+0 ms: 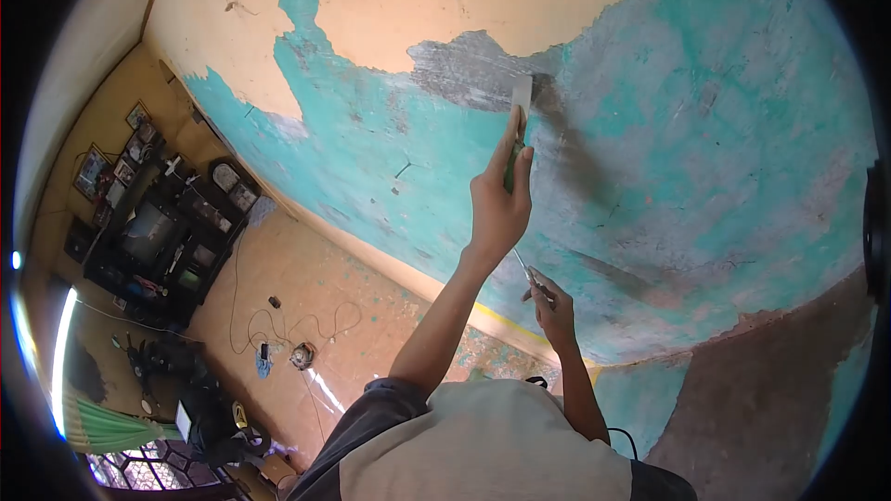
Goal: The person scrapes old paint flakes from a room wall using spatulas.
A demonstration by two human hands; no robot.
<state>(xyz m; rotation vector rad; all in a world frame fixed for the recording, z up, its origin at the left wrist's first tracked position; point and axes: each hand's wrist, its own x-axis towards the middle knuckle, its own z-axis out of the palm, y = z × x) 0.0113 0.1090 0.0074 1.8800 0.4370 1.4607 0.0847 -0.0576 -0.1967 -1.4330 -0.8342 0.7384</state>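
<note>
My left hand (499, 209) is raised against the wall and grips the green handle of a putty scraper (521, 102). Its flat metal blade is pressed on the grey bare patch (464, 74) where the turquoise paint (705, 130) has come off. Lower down, my right hand (553, 304) is closed on a thin metal tool (525, 271) whose tip points up and left, close to the wall. I cannot tell exactly what kind of tool it is.
The wall has cream paint (418, 0) at the top and a brown bare area (742, 390) at the lower right. Down on the tiled floor lie cables (288, 325) and small tools. A dark shelf unit with a television (148, 232) stands at the left.
</note>
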